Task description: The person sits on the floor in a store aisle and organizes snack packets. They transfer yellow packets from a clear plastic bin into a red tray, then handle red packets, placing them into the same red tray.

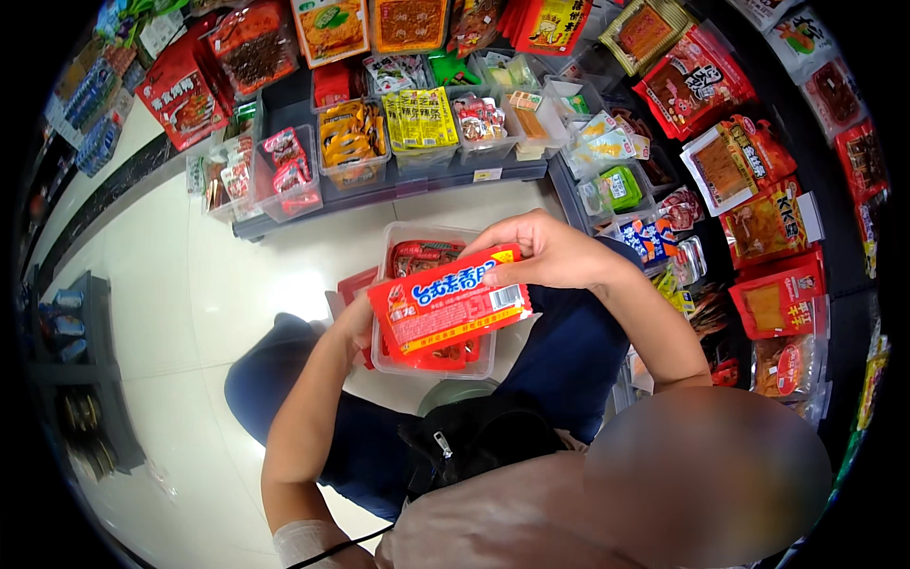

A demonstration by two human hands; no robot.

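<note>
A red snack packet with blue and white lettering and a barcode is tilted between my hands. My right hand pinches its upper right end, thumb across the front. My left hand is at the left end, its fingers hidden behind the wrapper. Directly underneath, a clear plastic bin holds several red packets; the held packet covers much of it. The bin is between my knees, above the tiled floor.
Ahead, a dark display shelf carries clear bins of small snack packets. Racks of larger bagged snacks curve along my right. A low grey shelf stands across the pale floor at left. A red box is beside the bin.
</note>
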